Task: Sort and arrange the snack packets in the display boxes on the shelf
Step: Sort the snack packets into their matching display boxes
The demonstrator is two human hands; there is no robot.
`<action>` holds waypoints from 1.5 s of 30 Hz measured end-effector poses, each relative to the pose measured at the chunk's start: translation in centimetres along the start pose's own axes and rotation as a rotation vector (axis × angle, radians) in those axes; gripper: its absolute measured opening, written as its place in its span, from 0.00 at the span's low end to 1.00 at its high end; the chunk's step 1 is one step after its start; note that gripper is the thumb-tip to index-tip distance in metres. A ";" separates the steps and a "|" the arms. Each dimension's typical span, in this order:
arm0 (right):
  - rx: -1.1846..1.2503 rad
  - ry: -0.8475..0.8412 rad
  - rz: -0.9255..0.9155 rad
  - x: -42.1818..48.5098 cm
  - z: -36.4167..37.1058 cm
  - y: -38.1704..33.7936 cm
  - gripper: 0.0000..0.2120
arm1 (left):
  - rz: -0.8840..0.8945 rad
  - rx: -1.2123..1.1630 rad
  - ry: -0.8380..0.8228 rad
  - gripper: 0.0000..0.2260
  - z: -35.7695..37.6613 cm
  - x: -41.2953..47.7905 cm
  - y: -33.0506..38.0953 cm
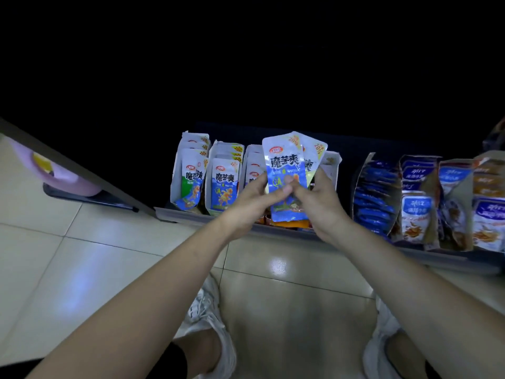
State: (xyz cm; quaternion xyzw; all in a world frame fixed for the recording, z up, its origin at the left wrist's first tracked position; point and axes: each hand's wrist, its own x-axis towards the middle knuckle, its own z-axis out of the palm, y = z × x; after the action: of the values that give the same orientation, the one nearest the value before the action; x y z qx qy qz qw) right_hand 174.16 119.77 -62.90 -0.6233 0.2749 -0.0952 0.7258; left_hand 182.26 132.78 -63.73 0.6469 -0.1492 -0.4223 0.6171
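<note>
- My left hand (pixel 254 199) and right hand (pixel 321 206) both pinch fanned blue packets (pixel 284 165) at frame centre, probably to compare flavours.
- The display boxes (pixel 174 184) behind await them.

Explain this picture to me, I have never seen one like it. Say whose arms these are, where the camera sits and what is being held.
There is no machine here: a person wears one camera on the head, looking down, so the arms are their own. The left hand and right hand together hold at least two blue snack packets, fanned apart, above a low shelf. On it stand open cardboard boxes of similar packets, darker blue packs to the right. White shoes show below.
</note>
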 end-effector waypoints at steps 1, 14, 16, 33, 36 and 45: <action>-0.023 -0.013 0.030 0.0 0.5 0.0 0.18 | 0.027 -0.040 0.023 0.16 0.1 -0.2 -0.1; -0.821 -0.115 -0.344 5.6 1.3 -1.8 0.15 | 0.007 -0.022 0.405 0.11 -8.9 -4.8 2.6; -1.057 -0.199 -0.448 7.5 2.4 -1.4 0.16 | 0.000 0.031 0.424 0.11 -10.0 -6.5 3.7; -1.267 -0.255 -0.382 12.4 6.2 -0.2 0.08 | 0.008 0.191 0.502 0.12 -14.0 -8.7 4.0; -0.975 -0.223 -0.492 10.4 4.4 -3.9 0.07 | 0.017 0.187 0.499 0.13 -13.9 -8.3 4.1; -0.588 -0.349 -0.346 2.8 4.1 -9.5 0.07 | -0.122 0.018 0.411 0.21 -10.7 -7.1 4.5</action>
State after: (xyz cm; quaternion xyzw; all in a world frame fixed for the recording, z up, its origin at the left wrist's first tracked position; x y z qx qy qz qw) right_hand 180.53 120.03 -54.28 -0.8490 0.0538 -0.0258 0.5249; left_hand 187.28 144.20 -58.25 0.7329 0.0153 -0.3166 0.6021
